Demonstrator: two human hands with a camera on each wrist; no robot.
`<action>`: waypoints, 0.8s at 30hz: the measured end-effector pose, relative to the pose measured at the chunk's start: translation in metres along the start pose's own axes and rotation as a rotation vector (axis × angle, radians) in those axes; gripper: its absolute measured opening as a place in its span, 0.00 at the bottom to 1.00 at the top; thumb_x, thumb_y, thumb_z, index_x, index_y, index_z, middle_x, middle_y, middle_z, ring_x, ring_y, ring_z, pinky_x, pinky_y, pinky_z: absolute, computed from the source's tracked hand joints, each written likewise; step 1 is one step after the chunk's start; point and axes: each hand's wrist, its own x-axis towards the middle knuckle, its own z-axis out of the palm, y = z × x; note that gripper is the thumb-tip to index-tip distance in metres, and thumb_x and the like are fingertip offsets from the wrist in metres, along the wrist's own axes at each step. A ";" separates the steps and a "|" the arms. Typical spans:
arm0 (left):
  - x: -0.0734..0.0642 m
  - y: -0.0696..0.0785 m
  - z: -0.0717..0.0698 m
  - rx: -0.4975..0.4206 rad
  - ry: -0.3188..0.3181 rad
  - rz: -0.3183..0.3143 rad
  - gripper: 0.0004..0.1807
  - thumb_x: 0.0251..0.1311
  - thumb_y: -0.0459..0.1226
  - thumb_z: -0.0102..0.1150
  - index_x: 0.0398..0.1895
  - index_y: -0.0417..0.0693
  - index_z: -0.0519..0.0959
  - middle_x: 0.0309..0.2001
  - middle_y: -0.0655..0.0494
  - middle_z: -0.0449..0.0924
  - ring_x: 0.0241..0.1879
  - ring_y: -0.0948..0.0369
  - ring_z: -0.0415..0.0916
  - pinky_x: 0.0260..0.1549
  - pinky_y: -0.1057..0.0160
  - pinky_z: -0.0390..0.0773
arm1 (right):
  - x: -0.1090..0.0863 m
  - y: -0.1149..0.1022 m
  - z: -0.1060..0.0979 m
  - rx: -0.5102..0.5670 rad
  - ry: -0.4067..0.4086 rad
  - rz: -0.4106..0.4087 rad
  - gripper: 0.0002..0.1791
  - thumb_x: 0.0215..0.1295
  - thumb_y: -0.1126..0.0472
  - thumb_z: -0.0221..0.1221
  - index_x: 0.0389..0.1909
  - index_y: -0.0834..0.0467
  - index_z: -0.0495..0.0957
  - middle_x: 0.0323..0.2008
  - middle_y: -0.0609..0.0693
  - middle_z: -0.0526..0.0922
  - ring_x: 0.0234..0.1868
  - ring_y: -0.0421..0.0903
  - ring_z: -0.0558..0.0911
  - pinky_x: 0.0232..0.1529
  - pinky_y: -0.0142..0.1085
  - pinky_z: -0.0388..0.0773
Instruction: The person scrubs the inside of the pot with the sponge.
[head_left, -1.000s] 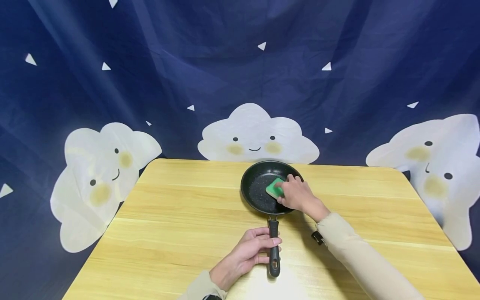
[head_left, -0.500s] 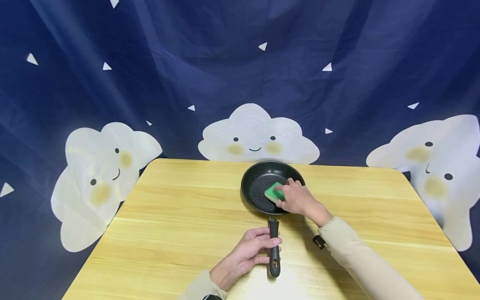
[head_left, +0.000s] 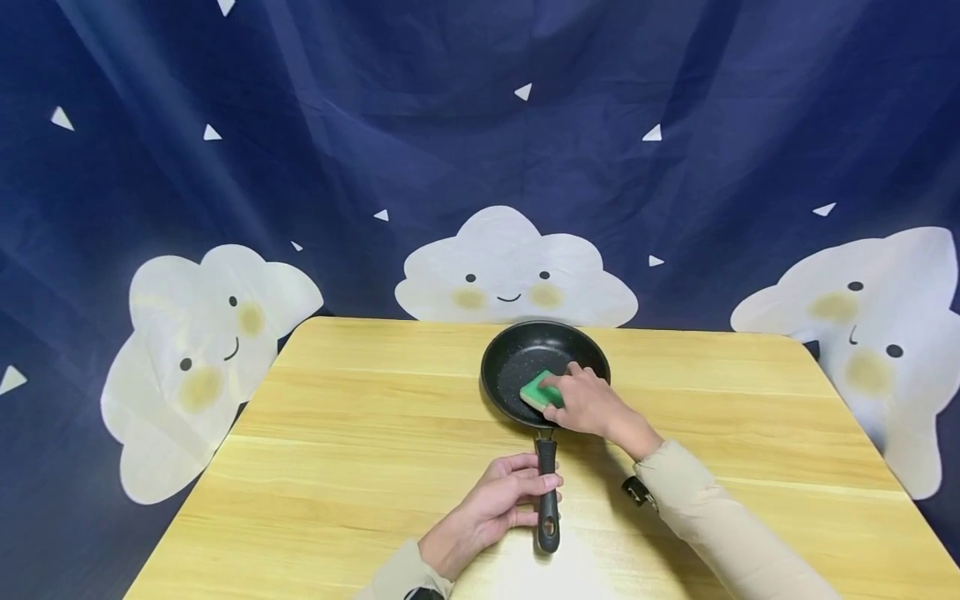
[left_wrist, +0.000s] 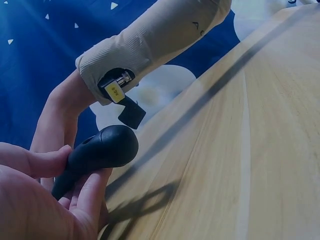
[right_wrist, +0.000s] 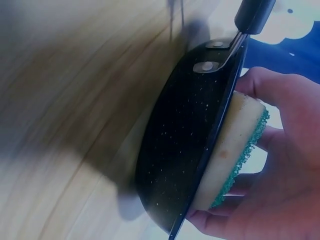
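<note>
A black speckled frying pan sits on the wooden table, its handle toward the person. My left hand grips that handle from the left, thumb across the top and fingers underneath. In the left wrist view the handle's rounded end sticks out past the thumb. Inside the pan my right hand holds a sponge, green on top and cream below. From the right wrist view, thumb and fingers pinch the sponge at its ends, its cream side toward the pan's inside, with the pan's outer wall in front.
The light wooden table spreads out on both sides of the pan. Behind its far edge hangs a dark blue curtain with white clouds and triangles. A small black device hangs at the right sleeve's cuff.
My right hand has slid the sponge left and slightly toward the handle across the pan's inside. My left hand keeps its grip on the handle, and the pan stays in place.
</note>
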 end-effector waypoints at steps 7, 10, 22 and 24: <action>0.000 -0.001 -0.001 0.000 -0.002 -0.001 0.17 0.66 0.30 0.65 0.56 0.33 0.77 0.41 0.50 0.86 0.36 0.59 0.82 0.36 0.53 0.87 | 0.003 -0.005 0.004 0.113 -0.014 -0.041 0.23 0.63 0.56 0.64 0.59 0.55 0.83 0.47 0.59 0.81 0.43 0.56 0.76 0.38 0.47 0.72; 0.001 -0.001 -0.002 -0.003 -0.008 -0.001 0.17 0.66 0.30 0.65 0.56 0.32 0.77 0.41 0.50 0.86 0.36 0.59 0.83 0.36 0.53 0.87 | 0.004 -0.008 0.006 0.133 -0.010 -0.050 0.23 0.63 0.56 0.63 0.59 0.55 0.82 0.48 0.58 0.81 0.44 0.55 0.76 0.40 0.49 0.75; 0.002 -0.001 -0.001 0.002 -0.008 0.000 0.17 0.65 0.30 0.66 0.55 0.32 0.77 0.40 0.50 0.86 0.36 0.59 0.83 0.31 0.57 0.86 | 0.010 -0.015 0.013 0.232 0.011 -0.076 0.24 0.65 0.56 0.61 0.61 0.56 0.81 0.54 0.55 0.83 0.52 0.54 0.76 0.47 0.50 0.77; 0.002 -0.001 -0.002 0.003 -0.007 0.002 0.17 0.65 0.30 0.66 0.55 0.32 0.77 0.40 0.50 0.86 0.36 0.59 0.83 0.31 0.57 0.86 | 0.011 -0.016 0.013 0.249 0.014 -0.065 0.24 0.66 0.55 0.61 0.62 0.56 0.81 0.52 0.55 0.83 0.51 0.53 0.76 0.46 0.49 0.76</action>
